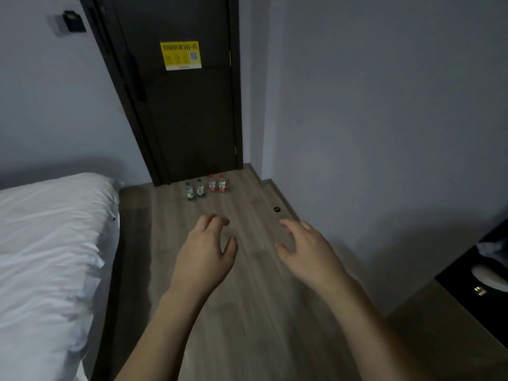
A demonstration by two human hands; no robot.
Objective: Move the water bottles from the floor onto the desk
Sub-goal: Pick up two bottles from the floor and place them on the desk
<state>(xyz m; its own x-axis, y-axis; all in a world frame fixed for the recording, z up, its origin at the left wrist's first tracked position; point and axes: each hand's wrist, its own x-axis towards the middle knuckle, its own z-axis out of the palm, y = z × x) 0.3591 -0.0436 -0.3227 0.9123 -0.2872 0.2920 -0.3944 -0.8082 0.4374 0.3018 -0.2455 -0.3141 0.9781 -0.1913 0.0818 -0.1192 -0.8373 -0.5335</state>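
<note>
Several small water bottles stand upright in a row on the wooden floor in front of the dark door. Two have green caps and labels (194, 190); two have red caps and labels (216, 183). My left hand (204, 251) and my right hand (305, 248) reach forward above the floor, well short of the bottles. Both hold nothing, with fingers loosely spread and slightly curled. A dark desk corner (472, 273) shows at the right edge.
A bed with white bedding (49, 243) fills the left side. The dark door (187, 105) with a yellow Wi-Fi sign closes the far end. A small black round object (276, 209) lies on the floor near the right wall. Pale items lie on the desk.
</note>
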